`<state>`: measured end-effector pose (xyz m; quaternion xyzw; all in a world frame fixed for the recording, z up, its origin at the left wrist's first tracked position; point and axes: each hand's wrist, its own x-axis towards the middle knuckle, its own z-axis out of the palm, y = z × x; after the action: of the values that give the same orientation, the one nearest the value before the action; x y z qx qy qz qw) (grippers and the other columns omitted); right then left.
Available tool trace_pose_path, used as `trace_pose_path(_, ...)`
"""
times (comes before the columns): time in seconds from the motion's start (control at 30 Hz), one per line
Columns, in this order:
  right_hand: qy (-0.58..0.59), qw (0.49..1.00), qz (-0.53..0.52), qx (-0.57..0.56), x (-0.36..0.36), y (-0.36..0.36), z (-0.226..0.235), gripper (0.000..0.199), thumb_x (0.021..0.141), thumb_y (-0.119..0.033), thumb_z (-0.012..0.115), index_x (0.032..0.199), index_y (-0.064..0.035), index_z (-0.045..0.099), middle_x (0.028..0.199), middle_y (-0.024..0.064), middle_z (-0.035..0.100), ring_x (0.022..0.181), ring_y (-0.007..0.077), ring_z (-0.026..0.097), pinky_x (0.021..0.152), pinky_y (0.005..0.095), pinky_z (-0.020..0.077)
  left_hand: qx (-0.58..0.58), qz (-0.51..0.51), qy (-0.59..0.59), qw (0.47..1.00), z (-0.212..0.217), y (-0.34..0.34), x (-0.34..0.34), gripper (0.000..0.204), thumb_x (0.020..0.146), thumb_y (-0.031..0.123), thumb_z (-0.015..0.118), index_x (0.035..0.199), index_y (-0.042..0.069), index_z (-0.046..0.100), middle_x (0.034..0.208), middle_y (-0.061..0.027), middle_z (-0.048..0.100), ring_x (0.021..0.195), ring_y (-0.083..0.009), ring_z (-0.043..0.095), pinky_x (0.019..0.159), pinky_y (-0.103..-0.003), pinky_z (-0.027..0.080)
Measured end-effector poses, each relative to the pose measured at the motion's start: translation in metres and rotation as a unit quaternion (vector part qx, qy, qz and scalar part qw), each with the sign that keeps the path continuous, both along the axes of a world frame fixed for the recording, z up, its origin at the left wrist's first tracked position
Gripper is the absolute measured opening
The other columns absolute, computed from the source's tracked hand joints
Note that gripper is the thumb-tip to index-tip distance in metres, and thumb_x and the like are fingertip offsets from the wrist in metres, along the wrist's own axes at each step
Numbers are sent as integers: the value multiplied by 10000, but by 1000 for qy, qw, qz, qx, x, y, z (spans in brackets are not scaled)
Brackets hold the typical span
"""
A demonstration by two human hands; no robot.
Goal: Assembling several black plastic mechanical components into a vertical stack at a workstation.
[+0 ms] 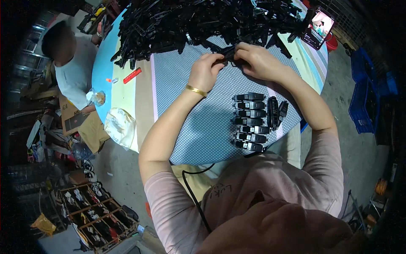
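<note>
At the near edge of a big heap of black plastic parts point(203, 21), my two hands meet over one black plastic part point(229, 54). My left hand point(205, 71) pinches its left end between thumb and fingertips. The fingers of my right hand point(259, 61) are bent around its right end and partly hide it. The part's exact kind cannot be made out. Closer to me, several similar black pieces point(250, 122) lie stacked in a neat column, with longer black pieces point(273, 113) upright along its right side.
A patterned cloth point(186, 135) covers the round table. On its left lie a red strip point(132, 75), a white bag point(120, 128) and a small clear wrapper point(100, 98). A phone point(319, 27) stands far right. Another person point(76, 63) sits at left. Blue crates point(364, 91) stand right.
</note>
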<state>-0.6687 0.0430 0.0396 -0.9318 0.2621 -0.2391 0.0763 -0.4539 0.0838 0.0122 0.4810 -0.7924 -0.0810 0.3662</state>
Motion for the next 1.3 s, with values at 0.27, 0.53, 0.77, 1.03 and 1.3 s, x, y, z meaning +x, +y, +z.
trace_pose_path(0.27,20,998,-37,50,-8,0,0,223,707,-143,656,881,-5,638,887,154,625,876,331,606,798,412,489,173,65,71,980,4,2,6,275,781,154,712,1011,7,681,852,-93,666,721,-162,622,678,-274,493)
trace_pose_path(0.53,-197,943,-33,268,-17,-15,1,353,839,-64,637,1187,-51,582,1044,43,632,922,137,618,834,292,508,125,26,7,992,9,11,-5,275,726,159,746,969,39,698,867,-102,627,751,-219,625,682,-314,503)
trace_pose_path(0.77,-41,995,6,86,-11,-10,-9,272,722,-162,718,958,-33,677,952,131,662,937,295,607,831,381,483,185,18,1,983,16,13,-5,262,734,122,744,979,42,699,923,-99,623,813,-211,632,742,-300,511)
trace_pose_path(1.03,32,999,-43,-1,-17,0,5,238,675,-189,757,861,-49,709,846,95,646,893,269,585,792,387,462,162,35,24,986,11,12,-4,245,703,106,772,922,18,706,859,-86,636,770,-200,647,720,-294,526)
trace_pose_path(1.3,-42,999,14,13,-4,3,-7,282,629,-188,784,835,-10,709,797,87,628,852,260,580,800,372,459,174,-13,39,984,9,8,-7,246,681,79,786,905,15,708,801,-54,607,713,-141,594,665,-257,494)
